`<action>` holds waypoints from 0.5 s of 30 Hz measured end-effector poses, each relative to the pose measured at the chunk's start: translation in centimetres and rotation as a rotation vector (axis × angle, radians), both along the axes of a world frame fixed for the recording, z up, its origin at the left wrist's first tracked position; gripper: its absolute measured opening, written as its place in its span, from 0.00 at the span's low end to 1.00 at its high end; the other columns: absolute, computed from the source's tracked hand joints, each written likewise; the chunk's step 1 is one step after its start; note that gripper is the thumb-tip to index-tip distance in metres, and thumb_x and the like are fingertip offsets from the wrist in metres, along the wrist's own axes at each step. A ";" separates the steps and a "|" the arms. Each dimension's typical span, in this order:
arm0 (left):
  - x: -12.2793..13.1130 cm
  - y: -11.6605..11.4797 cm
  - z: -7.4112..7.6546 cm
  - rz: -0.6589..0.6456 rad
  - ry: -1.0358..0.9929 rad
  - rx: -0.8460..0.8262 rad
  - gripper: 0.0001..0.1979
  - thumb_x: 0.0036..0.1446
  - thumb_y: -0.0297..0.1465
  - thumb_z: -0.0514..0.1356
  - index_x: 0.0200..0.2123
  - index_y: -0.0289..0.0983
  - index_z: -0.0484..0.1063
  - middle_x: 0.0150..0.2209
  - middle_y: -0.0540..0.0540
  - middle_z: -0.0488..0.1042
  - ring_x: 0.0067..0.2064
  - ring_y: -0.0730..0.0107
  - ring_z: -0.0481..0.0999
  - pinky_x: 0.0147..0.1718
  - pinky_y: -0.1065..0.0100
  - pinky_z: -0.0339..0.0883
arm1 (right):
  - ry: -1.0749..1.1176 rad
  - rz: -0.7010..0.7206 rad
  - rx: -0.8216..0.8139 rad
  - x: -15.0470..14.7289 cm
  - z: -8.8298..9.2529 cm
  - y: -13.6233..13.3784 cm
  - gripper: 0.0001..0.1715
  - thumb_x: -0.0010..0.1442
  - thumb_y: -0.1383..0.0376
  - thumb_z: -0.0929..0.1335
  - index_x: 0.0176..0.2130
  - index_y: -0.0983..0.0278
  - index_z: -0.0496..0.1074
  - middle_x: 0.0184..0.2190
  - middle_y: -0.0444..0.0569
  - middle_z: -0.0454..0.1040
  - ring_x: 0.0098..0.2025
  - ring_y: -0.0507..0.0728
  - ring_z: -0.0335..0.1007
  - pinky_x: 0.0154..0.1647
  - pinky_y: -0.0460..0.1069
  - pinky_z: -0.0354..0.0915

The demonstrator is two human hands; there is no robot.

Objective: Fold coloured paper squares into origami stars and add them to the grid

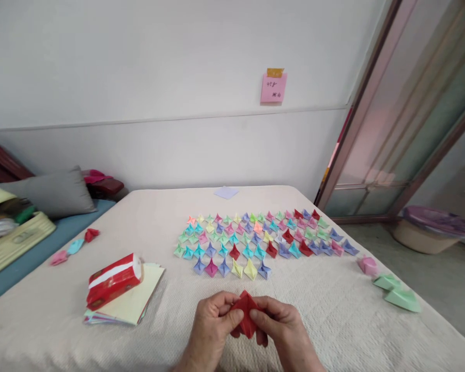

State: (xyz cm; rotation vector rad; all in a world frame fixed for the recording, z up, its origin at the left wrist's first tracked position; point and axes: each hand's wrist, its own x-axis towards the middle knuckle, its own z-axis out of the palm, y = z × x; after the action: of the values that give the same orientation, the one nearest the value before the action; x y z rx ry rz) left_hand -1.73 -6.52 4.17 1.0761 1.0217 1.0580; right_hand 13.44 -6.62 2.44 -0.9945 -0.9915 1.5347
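My left hand (212, 321) and my right hand (281, 324) meet low in the middle of the head view, both pinched on a folded red paper piece (246, 313) held just above the cream table cover (333, 310). Beyond them, several rows of small folded paper shapes (256, 237) in many colours lie in a block on the table. To my left lies a stack of coloured paper sheets (134, 299) with a red packet (113, 280) resting on top.
Green folded pieces (397, 294) and a pink one (368, 265) sit near the table's right edge. A pale lilac sheet (226, 192) lies at the far edge. Loose pink, blue and red pieces (74, 246) lie far left. A grey cushion (54, 194), a basin (430, 230) and a glass door (406, 113) surround the table.
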 end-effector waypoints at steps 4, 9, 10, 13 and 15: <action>0.1 0.0 -0.5 0.030 -0.025 0.010 0.11 0.46 0.34 0.67 0.29 0.31 0.78 0.18 0.47 0.75 0.20 0.74 0.68 0.21 0.74 0.59 | -0.023 -0.024 -0.008 -0.3 0.4 -0.2 0.09 0.46 0.63 0.74 0.26 0.68 0.79 0.14 0.46 0.72 0.15 0.47 0.58 0.16 0.43 0.52; 0.7 -0.5 -1.5 0.146 -0.088 0.025 0.06 0.45 0.31 0.66 0.26 0.33 0.77 0.16 0.51 0.72 0.18 0.75 0.67 0.20 0.74 0.58 | 0.000 -0.126 -0.010 -0.8 0.7 -0.8 0.05 0.45 0.66 0.73 0.26 0.66 0.80 0.13 0.43 0.69 0.15 0.47 0.54 0.16 0.43 0.48; 0.8 -0.7 -1.5 0.167 -0.091 0.036 0.05 0.46 0.30 0.66 0.24 0.34 0.76 0.15 0.51 0.71 0.18 0.75 0.67 0.20 0.74 0.58 | -0.007 -0.140 0.004 -0.9 0.8 -1.0 0.03 0.44 0.67 0.72 0.24 0.66 0.79 0.13 0.42 0.68 0.15 0.47 0.53 0.16 0.43 0.48; 0.9 -1.2 -1.3 0.220 -0.087 0.080 0.05 0.45 0.27 0.64 0.20 0.35 0.74 0.14 0.53 0.69 0.18 0.76 0.65 0.20 0.74 0.57 | -0.030 -0.136 0.083 -0.8 1.0 -1.3 0.06 0.43 0.71 0.70 0.21 0.63 0.79 0.14 0.42 0.68 0.16 0.47 0.54 0.17 0.43 0.49; 0.8 -1.3 -1.2 0.229 -0.073 0.115 0.05 0.43 0.24 0.64 0.18 0.35 0.73 0.14 0.53 0.68 0.19 0.76 0.64 0.20 0.74 0.56 | -0.067 -0.112 0.139 -0.7 1.1 -1.4 0.09 0.42 0.73 0.69 0.20 0.63 0.79 0.15 0.41 0.68 0.17 0.47 0.55 0.17 0.43 0.50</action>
State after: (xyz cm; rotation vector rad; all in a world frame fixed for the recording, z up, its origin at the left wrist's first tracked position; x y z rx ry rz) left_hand -0.92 -7.79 2.99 1.0206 1.0531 1.3453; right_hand 12.78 -8.07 3.51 -0.9918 -1.0565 1.3297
